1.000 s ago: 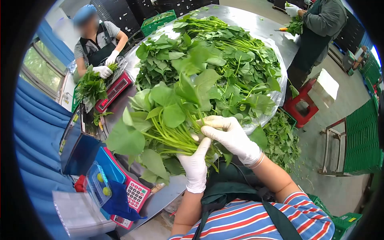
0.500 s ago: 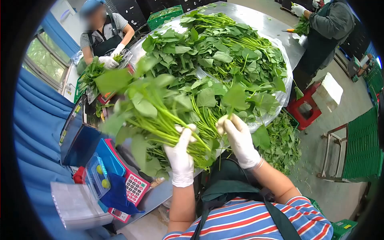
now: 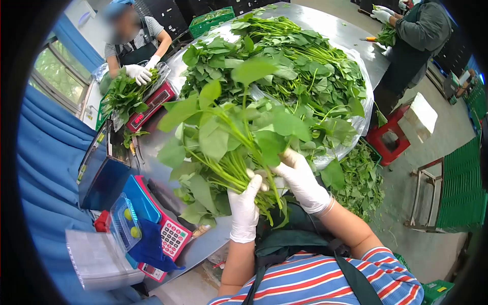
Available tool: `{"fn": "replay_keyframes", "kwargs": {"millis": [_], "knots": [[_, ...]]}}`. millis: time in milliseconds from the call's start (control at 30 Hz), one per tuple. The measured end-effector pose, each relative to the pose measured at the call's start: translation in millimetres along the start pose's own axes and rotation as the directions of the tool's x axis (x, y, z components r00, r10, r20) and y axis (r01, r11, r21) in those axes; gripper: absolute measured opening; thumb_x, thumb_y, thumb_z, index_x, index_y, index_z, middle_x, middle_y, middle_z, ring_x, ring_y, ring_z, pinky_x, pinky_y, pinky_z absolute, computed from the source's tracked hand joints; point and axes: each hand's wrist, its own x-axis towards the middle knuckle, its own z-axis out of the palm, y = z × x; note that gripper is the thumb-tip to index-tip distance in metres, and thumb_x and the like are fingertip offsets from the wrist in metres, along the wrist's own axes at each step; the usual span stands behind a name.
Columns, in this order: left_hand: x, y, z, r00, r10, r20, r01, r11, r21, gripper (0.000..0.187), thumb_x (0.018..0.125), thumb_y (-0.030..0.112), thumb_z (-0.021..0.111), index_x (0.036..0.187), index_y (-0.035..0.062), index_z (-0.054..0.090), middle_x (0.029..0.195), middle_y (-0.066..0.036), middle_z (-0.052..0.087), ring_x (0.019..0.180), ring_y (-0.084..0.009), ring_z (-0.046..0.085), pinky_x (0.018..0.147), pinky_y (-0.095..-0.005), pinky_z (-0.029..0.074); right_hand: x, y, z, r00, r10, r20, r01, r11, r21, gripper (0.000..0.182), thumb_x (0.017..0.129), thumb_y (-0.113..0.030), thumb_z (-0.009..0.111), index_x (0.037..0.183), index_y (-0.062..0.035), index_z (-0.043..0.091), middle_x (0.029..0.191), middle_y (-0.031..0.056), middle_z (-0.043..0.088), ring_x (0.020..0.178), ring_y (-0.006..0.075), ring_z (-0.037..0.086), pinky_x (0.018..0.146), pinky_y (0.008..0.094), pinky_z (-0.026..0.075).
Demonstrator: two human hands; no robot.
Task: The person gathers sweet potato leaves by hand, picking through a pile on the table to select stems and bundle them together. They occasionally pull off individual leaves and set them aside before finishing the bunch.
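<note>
Gloved in white, my left hand (image 3: 246, 206) is wrapped round the stems of a bunch of leafy greens (image 3: 223, 165). The leaves point up and away from me, and the cut stem ends hang down to the right of that hand. My right hand (image 3: 301, 179), also gloved, touches the right side of the bunch with its fingers bent together; leaves partly hide its fingertips. Beyond both hands lies a large heap of the same greens (image 3: 315, 76) on plastic sheeting (image 3: 367, 96).
A metal table (image 3: 351, 30) carries the heap. At the left are a red scale (image 3: 151, 107), a pink calculator-like scale (image 3: 174, 236) and a clear plastic box (image 3: 123, 223). One co-worker handles greens at upper left, another at upper right. A red stool (image 3: 389, 137) stands at right.
The bunch and my left hand have moved right, closer to my right hand. My right hand has shifted slightly downward to the bunch's side. The upper-left co-worker's hands have moved over their greens.
</note>
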Motion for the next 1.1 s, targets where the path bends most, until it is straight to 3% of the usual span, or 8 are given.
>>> {"fn": "replay_keyframes", "kwargs": {"millis": [233, 333, 467, 500, 600, 767, 1000, 1100], "knots": [[12, -3, 8, 0.989, -0.057, -0.136, 0.027, 0.976, -0.216, 0.016, 0.083, 0.005, 0.059, 0.093, 0.0072, 0.048, 0.112, -0.016, 0.056, 0.107, -0.0241, 0.053, 0.090, -0.0352, 0.043, -12, -8, -7, 0.992, -0.100, 0.082, 0.122, 0.936, -0.329, 0.038, 0.086, -0.015, 0.051, 0.117, 0.0031, 0.042, 0.111, 0.0150, 0.051, 0.103, 0.0240, 0.047, 0.092, 0.0339, 0.035], [6, -7, 6, 0.999, -0.036, 0.017, 0.038, 0.985, -0.169, 0.033, 0.084, 0.009, 0.059, 0.115, 0.0037, 0.048, 0.111, -0.011, 0.056, 0.101, -0.0195, 0.055, 0.088, -0.0324, 0.044, -8, 22, -16, 0.912, -0.382, 0.151, 0.402, 0.754, -0.520, 0.039, 0.085, -0.014, 0.052, 0.119, 0.0031, 0.041, 0.111, 0.0155, 0.051, 0.104, 0.0260, 0.047, 0.090, 0.0355, 0.037], [3, -4, 6, 0.995, -0.096, 0.020, 0.098, 0.970, -0.225, 0.020, 0.080, 0.001, 0.059, 0.097, 0.0089, 0.051, 0.104, -0.009, 0.058, 0.098, -0.0199, 0.055, 0.088, -0.0337, 0.045, -21, 22, -17, 0.959, -0.225, 0.173, 0.283, 0.800, -0.529, 0.039, 0.088, -0.006, 0.048, 0.124, 0.0002, 0.037, 0.119, 0.0124, 0.046, 0.112, 0.0234, 0.043, 0.100, 0.0309, 0.028], [4, -1, 9, 0.992, -0.128, -0.020, 0.119, 0.958, -0.260, 0.019, 0.080, -0.003, 0.056, 0.091, 0.0106, 0.048, 0.100, -0.008, 0.057, 0.094, -0.0204, 0.055, 0.089, -0.0353, 0.044, -13, 37, -13, 0.960, -0.265, 0.088, 0.265, 0.964, 0.014, 0.020, 0.092, -0.010, 0.041, 0.110, -0.0015, 0.043, 0.110, 0.0110, 0.051, 0.106, 0.0236, 0.047, 0.095, 0.0324, 0.034], [5, 4, 12, 0.995, -0.093, -0.035, 0.064, 0.868, -0.492, 0.025, 0.078, -0.010, 0.052, 0.089, 0.0104, 0.043, 0.093, -0.009, 0.055, 0.088, -0.0218, 0.055, 0.085, -0.0371, 0.044, -30, 1, 0, 0.989, -0.036, -0.147, 0.070, 0.971, 0.230, 0.017, 0.096, -0.020, 0.034, 0.098, -0.0055, 0.043, 0.093, 0.0075, 0.055, 0.095, 0.0220, 0.052, 0.086, 0.0333, 0.039], [10, 9, 11, 0.995, -0.029, -0.100, -0.011, 0.928, -0.372, 0.026, 0.078, -0.012, 0.052, 0.087, 0.0097, 0.041, 0.093, -0.010, 0.055, 0.086, -0.0214, 0.056, 0.083, -0.0358, 0.045, -20, 15, -16, 0.994, -0.089, 0.061, 0.019, 0.702, 0.711, 0.021, 0.095, -0.030, 0.037, 0.087, -0.0105, 0.040, 0.058, -0.0038, 0.029, 0.053, 0.0123, 0.031, 0.057, 0.0264, 0.029], [19, 23, 3, 0.964, 0.112, -0.242, -0.187, 0.932, -0.311, 0.019, 0.082, -0.007, 0.052, 0.087, 0.0099, 0.047, 0.099, -0.009, 0.054, 0.088, -0.0192, 0.054, 0.087, -0.0348, 0.045, -56, 8, -15, 0.996, -0.088, 0.023, 0.078, 0.958, 0.277, 0.024, 0.093, -0.029, 0.045, 0.089, -0.0047, 0.047, 0.065, -0.0026, 0.040, 0.058, 0.0088, 0.036, 0.057, 0.0236, 0.032], [21, 36, -8, 0.961, 0.225, -0.162, -0.257, 0.941, -0.219, 0.022, 0.079, -0.010, 0.052, 0.087, 0.0098, 0.044, 0.097, -0.010, 0.055, 0.089, -0.0203, 0.056, 0.085, -0.0359, 0.044, -65, -8, -16, 0.865, 0.031, -0.502, -0.064, 0.997, -0.049, 0.026, 0.089, -0.032, 0.051, 0.091, -0.0067, 0.048, 0.065, -0.0010, 0.044, 0.058, 0.0097, 0.042, 0.056, 0.0250, 0.034]]}}
